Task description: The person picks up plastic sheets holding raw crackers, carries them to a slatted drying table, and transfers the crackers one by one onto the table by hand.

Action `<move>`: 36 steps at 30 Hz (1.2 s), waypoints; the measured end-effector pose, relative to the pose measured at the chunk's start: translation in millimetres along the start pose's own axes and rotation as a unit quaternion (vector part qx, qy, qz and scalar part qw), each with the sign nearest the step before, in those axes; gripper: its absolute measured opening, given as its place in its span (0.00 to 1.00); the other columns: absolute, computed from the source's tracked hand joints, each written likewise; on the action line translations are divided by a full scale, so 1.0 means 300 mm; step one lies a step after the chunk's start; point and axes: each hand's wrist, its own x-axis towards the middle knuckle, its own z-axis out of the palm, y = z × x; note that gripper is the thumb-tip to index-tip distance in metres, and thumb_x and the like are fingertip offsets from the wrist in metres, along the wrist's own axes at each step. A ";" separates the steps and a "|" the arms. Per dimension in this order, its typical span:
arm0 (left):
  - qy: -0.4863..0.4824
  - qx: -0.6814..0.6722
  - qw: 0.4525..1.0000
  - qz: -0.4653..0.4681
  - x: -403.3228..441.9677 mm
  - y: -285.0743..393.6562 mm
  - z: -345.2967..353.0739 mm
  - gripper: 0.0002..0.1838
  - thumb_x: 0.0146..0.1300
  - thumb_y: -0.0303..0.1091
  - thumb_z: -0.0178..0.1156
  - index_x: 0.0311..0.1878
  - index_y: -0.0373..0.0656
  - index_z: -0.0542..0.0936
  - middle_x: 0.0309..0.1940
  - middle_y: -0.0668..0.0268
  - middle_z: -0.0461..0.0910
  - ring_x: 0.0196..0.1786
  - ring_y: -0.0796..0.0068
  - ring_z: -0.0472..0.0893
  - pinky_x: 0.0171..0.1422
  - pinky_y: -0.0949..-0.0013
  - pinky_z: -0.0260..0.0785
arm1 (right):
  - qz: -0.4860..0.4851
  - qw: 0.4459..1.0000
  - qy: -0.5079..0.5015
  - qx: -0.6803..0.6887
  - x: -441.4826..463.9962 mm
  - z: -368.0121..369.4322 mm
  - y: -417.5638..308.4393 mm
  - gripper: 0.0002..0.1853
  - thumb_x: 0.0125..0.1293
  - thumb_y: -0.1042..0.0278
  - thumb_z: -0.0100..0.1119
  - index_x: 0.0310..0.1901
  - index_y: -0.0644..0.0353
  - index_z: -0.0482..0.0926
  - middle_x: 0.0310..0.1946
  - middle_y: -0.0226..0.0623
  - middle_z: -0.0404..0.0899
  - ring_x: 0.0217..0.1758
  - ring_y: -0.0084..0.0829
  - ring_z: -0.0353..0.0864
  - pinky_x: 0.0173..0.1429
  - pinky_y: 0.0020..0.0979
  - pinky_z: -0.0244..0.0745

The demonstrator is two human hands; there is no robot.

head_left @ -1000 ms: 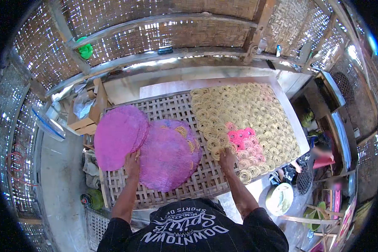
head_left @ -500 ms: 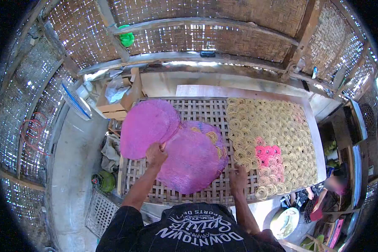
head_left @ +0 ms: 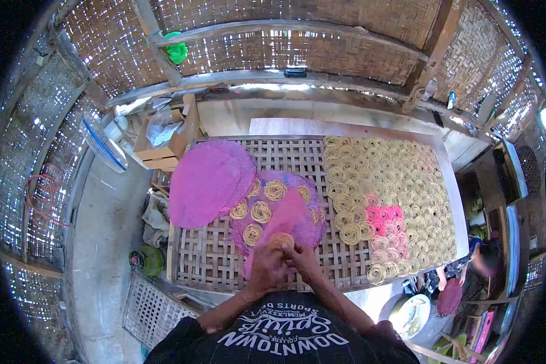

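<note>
My left hand (head_left: 266, 267) is closed on a folded-up pink sheet (head_left: 288, 212), near the front edge of the woven bamboo rack (head_left: 206, 255). Right beside it, my right hand (head_left: 300, 258) has its fingers pressed at a yellow noodle coil (head_left: 281, 240) over the sheet. Beneath lies a round purple sheet (head_left: 239, 236) with several yellow coils (head_left: 261, 212) on it. A stack of pink round sheets (head_left: 206, 182) overlaps it on the left. Rows of yellow coils (head_left: 370, 164) with some pink ones (head_left: 383, 219) cover the rack's right side.
A cardboard box (head_left: 179, 142) and a blue fan (head_left: 103, 145) stand at the back left. A green gas cylinder (head_left: 147, 261) is on the floor at left. At lower right are a white basin (head_left: 410, 316) and another person's arm (head_left: 441, 278).
Both hands have come together at the front. The top pink sheet has been lifted and gathered, uncovering coils on the purple sheet. The camera view has shifted.
</note>
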 end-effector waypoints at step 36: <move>0.218 -0.165 0.933 -0.235 0.210 -0.282 -0.343 0.18 0.58 0.27 0.64 0.51 0.33 0.78 0.41 0.62 0.82 0.40 0.69 0.80 0.48 0.67 0.72 | -0.083 0.743 0.484 -0.455 -0.095 -0.680 0.304 0.30 0.54 0.66 0.65 0.60 0.62 0.71 0.54 0.50 0.74 0.55 0.51 0.74 0.58 0.44 0.72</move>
